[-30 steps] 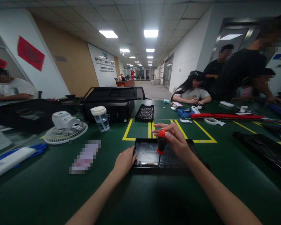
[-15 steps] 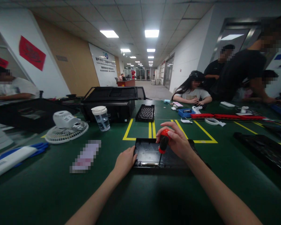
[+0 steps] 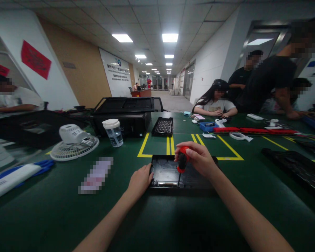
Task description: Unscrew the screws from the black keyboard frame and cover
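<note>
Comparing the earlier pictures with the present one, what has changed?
The right hand's fingers, earlier stretched leftward, have curled in around the screwdriver's red top. Far right, a standing person's hand moved leftward. Unchanged: the left hand at the black tray's left edge.

1. Black panel (image 3: 164, 169): plastic by its look, smooth and glossy, with pale reflections.
2. Screwdriver (image 3: 183, 162): the handle looks like moulded plastic or rubber; the thin shaft (image 3: 179, 180) looks like metal.
3. Desk (image 3: 136, 224): smooth, with a soft, low sheen.
4. Cup (image 3: 114, 135): clear and glossy, plastic or glass, cannot tell which; opaque plastic-looking lid (image 3: 111, 123).
5. Fan (image 3: 69, 133): smooth plastic-looking housing.
6. Red sheet (image 3: 36, 59): paper-like.
</note>
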`<state>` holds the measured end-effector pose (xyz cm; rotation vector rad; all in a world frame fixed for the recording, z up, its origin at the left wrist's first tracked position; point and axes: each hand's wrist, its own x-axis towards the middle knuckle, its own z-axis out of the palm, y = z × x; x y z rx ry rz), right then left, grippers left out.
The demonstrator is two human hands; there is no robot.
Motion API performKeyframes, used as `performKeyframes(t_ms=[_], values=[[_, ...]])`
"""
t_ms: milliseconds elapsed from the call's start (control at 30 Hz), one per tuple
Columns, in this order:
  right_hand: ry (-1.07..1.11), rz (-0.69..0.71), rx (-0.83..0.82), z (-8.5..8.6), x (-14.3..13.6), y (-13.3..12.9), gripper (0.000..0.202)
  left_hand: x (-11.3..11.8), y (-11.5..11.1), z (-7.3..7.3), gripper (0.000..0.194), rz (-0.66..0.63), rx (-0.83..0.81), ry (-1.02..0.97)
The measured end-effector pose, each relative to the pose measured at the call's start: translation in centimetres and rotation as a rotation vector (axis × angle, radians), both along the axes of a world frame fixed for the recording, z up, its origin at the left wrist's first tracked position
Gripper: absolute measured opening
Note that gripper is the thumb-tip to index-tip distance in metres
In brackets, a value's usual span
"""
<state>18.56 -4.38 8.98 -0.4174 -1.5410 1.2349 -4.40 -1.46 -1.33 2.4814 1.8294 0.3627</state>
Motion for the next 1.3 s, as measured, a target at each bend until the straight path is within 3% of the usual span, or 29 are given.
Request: performKeyframes(t_ms=[1300], values=[[-0.078,-0.126,0.027,0.57,0.4,-0.16,0.02,0.12,-0.12,0.59,0.042,0.009,-0.033,-0.013]])
